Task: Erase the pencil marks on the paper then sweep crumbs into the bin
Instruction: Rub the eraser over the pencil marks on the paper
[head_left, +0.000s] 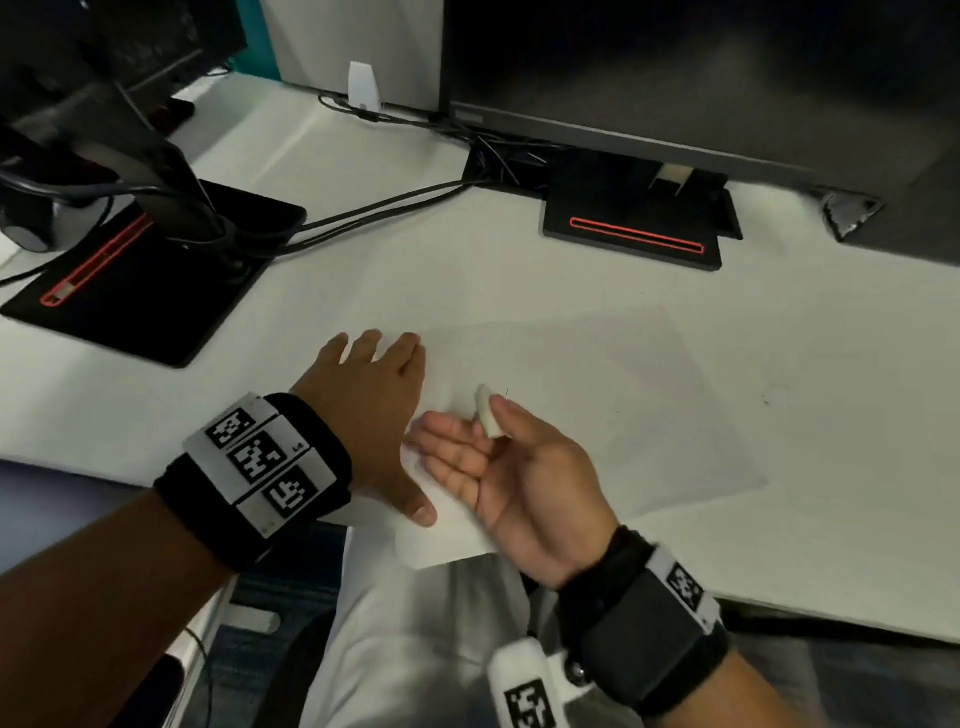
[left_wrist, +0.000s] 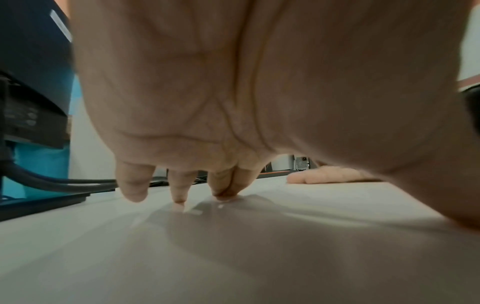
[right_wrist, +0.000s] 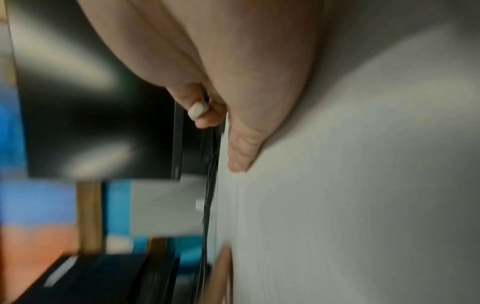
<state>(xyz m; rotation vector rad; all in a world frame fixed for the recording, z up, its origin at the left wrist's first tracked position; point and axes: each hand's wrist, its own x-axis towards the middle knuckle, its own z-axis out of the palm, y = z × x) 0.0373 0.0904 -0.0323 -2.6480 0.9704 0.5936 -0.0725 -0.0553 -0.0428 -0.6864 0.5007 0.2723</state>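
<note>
A white sheet of paper (head_left: 597, 405) lies on the white desk, its near left corner hanging over the desk edge. My left hand (head_left: 374, 410) lies flat on the paper's left edge, fingers straight and spread (left_wrist: 179, 185). My right hand (head_left: 498, 457) is turned palm up over the near part of the paper. It pinches a small white eraser (head_left: 487, 413) between thumb and forefinger, the other fingers relaxed. The eraser (right_wrist: 197, 110) also shows in the blurred right wrist view. A few tiny dark specks (head_left: 766, 400) lie on the desk right of the paper.
Two black monitor stands with red outlines sit behind: one at left (head_left: 130, 280), one at back centre (head_left: 634, 228). Black cables (head_left: 374, 213) run between them. A large monitor (head_left: 701, 78) fills the back right. My lap is below the desk edge.
</note>
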